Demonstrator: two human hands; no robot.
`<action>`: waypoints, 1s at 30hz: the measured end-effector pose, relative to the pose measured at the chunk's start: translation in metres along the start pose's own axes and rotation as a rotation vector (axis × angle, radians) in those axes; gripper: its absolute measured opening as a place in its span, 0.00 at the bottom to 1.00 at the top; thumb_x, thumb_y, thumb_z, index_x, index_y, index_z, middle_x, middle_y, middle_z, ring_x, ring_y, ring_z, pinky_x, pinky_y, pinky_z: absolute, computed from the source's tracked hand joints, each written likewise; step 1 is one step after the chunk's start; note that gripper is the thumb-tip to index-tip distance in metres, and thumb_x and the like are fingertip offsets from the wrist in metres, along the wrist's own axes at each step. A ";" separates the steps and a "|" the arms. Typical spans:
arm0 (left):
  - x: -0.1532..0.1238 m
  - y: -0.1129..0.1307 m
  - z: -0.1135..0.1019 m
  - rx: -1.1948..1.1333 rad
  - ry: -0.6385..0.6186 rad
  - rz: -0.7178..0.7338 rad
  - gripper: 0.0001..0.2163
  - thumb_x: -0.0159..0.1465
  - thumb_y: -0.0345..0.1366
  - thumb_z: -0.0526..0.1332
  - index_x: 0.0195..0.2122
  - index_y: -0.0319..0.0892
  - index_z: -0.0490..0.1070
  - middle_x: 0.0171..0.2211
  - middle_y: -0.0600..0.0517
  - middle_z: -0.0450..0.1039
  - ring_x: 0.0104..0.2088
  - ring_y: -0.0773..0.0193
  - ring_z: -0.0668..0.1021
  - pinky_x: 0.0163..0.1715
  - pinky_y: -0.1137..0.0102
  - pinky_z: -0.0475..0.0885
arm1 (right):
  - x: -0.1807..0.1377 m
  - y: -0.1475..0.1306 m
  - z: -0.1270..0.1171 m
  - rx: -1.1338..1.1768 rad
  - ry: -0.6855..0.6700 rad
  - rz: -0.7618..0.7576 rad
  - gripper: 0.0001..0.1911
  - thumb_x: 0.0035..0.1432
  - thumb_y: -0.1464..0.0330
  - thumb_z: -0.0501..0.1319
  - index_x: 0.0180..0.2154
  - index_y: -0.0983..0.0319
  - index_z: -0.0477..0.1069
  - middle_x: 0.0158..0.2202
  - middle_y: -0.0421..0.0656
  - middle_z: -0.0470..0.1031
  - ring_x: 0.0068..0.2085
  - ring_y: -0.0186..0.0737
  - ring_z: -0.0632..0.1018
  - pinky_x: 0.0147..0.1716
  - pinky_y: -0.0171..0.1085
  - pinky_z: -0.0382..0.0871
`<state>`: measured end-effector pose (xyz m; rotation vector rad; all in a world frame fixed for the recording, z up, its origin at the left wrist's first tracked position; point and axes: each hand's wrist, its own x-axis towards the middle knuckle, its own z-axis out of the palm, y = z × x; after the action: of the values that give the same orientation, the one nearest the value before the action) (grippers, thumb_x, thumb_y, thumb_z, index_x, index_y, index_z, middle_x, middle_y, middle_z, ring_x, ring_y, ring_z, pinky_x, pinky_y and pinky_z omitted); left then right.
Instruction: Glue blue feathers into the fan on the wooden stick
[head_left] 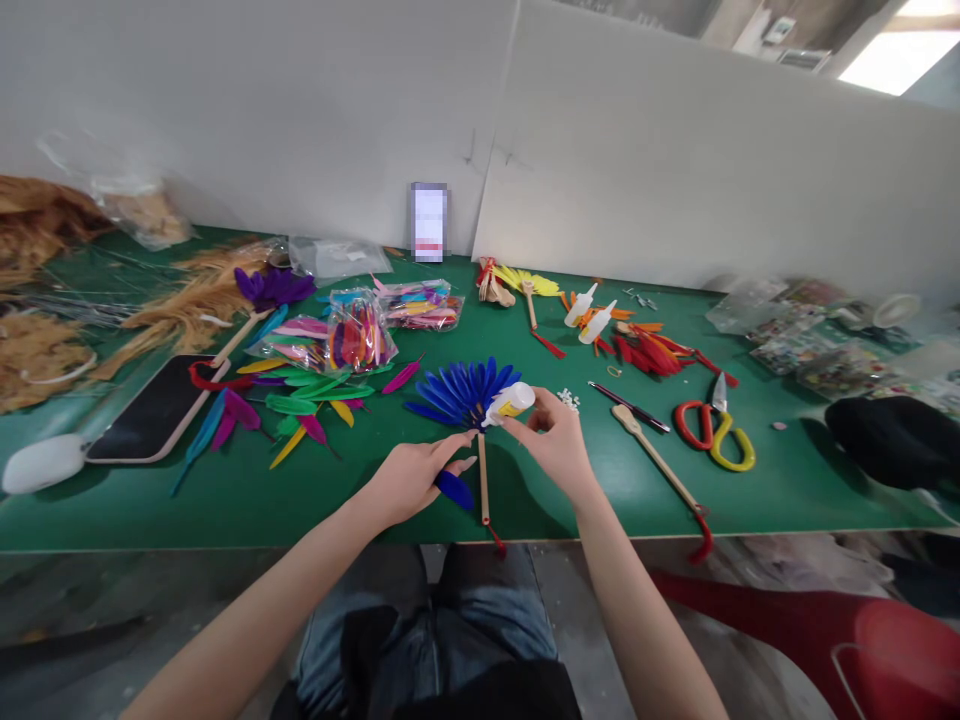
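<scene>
A fan of blue feathers [461, 390] on a wooden handle [483, 480] lies on the green table in front of me. My right hand [553, 435] is closed around a white glue bottle [514, 402] with a yellow label. The bottle is tilted, its nozzle down at the base of the feathers. My left hand [420, 478] has its fingertips at the top of the handle, and a loose blue feather [454, 490] is held among its lower fingers. A red tassel [497, 542] hangs from the handle's end.
Loose coloured feathers [315, 395], bagged feathers [360, 332] and a phone [154, 410] lie left. Two more glue bottles [597, 322], red feathers [649, 348], a pen [628, 407], a bare wooden handle [656, 458] and scissors [716, 425] lie right. A yellow fan [529, 283] lies behind.
</scene>
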<state>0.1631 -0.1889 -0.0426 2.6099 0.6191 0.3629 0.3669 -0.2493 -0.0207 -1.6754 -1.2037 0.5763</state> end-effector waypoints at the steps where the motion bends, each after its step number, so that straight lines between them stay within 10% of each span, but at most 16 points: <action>1: 0.000 0.000 0.000 0.001 -0.002 -0.003 0.16 0.69 0.37 0.48 0.57 0.46 0.58 0.53 0.51 0.72 0.40 0.60 0.80 0.37 0.69 0.74 | 0.000 0.000 0.001 0.000 -0.006 0.002 0.18 0.47 0.61 0.67 0.39 0.61 0.70 0.23 0.34 0.66 0.20 0.31 0.63 0.20 0.33 0.56; 30: 0.001 0.001 -0.002 -0.005 -0.028 -0.013 0.16 0.69 0.37 0.49 0.57 0.45 0.59 0.54 0.50 0.71 0.42 0.59 0.80 0.38 0.69 0.74 | -0.002 0.000 -0.002 -0.025 -0.023 0.003 0.18 0.48 0.60 0.66 0.40 0.61 0.70 0.23 0.35 0.67 0.20 0.32 0.63 0.21 0.33 0.57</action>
<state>0.1634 -0.1890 -0.0404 2.6007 0.6242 0.3235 0.3681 -0.2519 -0.0204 -1.6960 -1.2298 0.5863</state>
